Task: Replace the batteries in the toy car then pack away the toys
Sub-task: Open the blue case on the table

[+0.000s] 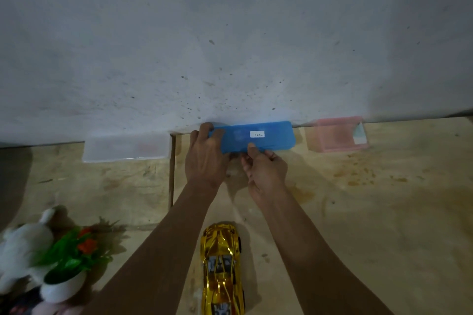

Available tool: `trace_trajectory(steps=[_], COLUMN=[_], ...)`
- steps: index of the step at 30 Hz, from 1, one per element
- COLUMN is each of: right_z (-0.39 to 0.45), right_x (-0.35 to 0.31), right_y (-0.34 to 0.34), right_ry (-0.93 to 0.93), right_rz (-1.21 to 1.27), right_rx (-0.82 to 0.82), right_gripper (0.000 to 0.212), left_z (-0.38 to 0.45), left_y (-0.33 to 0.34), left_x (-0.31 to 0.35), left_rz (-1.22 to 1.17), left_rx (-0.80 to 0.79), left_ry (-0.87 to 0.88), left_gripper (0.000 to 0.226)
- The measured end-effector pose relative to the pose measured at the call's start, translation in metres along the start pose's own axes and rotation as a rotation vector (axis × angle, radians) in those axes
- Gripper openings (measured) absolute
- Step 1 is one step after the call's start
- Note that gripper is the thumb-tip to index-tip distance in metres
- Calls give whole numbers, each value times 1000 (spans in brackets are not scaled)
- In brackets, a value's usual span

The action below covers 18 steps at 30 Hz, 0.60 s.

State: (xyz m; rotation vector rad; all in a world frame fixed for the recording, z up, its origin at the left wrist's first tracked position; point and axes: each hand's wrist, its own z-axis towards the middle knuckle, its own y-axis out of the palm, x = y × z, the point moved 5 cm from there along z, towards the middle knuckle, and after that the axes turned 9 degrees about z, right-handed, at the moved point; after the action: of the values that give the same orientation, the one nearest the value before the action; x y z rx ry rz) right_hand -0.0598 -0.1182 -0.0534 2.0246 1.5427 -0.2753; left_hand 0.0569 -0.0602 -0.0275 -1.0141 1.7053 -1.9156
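Observation:
A shiny gold toy car (pixel 222 268) lies on the wooden table between my forearms, close to me. Against the wall stands a long blue plastic box (pixel 266 137) with a small white label on its lid. My left hand (pixel 204 156) grips the box's left end, fingers wrapped over the corner. On the box's front edge, my right hand (pixel 265 167) has its thumb on top and its fingers underneath. Whether the lid is lifted I cannot tell.
A clear plastic box (pixel 125 147) sits left of the blue one by the wall, a pink box (pixel 336 134) to its right. At the lower left are a white plush toy (pixel 24 243) and a fake plant in a white pot (pixel 69 263).

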Motion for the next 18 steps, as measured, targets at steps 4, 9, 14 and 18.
trace_trajectory(steps=[4, 9, 14, 18], right_z=[-3, -11, -1, 6], right_x=[-2, -16, -49, -76], right_y=[-4, -3, 10, 21], right_ry=[-27, -210, -602, -903], right_rz=[9, -51, -374, -705], right_rx=[49, 39, -164, -376], right_gripper=[37, 41, 25, 32], left_z=[-1, -3, -16, -32], left_y=[1, -1, -2, -7], left_x=[1, 0, -6, -6], left_rz=[-2, 18, -175, -282], left_rx=[-4, 6, 96, 135], left_ry=[-4, 29, -93, -133], left_gripper=[51, 62, 90, 82])
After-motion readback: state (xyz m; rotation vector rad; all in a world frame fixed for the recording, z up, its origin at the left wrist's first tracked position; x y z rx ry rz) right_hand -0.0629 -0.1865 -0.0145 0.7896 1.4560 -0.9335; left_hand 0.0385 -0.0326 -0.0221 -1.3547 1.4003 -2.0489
